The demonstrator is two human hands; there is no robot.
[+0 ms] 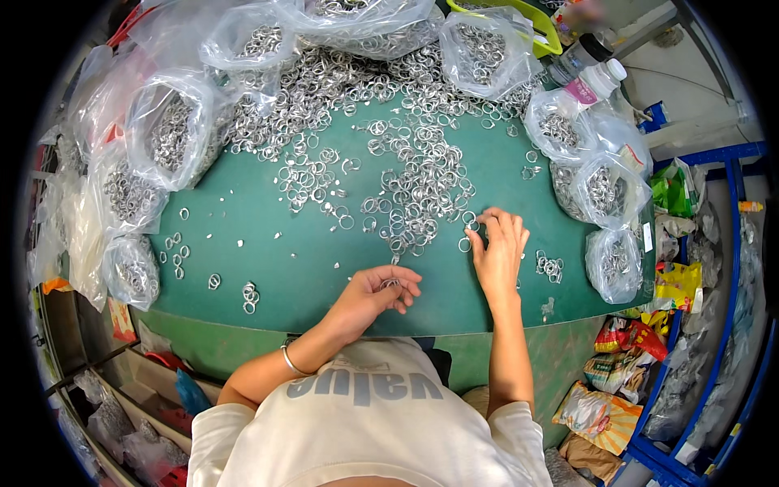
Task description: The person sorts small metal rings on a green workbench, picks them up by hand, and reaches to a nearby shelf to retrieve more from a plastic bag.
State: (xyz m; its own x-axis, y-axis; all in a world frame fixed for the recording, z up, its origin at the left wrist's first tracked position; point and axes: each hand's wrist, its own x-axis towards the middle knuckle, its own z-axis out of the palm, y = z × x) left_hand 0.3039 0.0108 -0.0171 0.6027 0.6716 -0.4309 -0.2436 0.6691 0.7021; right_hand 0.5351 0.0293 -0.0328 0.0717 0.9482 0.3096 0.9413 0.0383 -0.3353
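Note:
A green table (pixel 243 219) is strewn with a big heap of small silver metal rings (pixel 406 174). My left hand (pixel 375 294) rests near the table's front edge, fingers curled around a few rings (pixel 390 283). My right hand (pixel 497 247) lies further out and to the right, its fingertips pinching a single ring (pixel 471 219) at the edge of the heap. Another loose ring (pixel 464 244) lies just beside its thumb. A thin bangle (pixel 289 360) circles my left wrist.
Several clear plastic bags of rings (pixel 170 134) ring the table on the left, back and right (pixel 604 191). Small ring clusters (pixel 250 297) (pixel 550 265) lie apart. Bottles (pixel 596 81) stand at the back right. Snack packets (pixel 621 369) and a blue rack (pixel 730 268) sit on the right.

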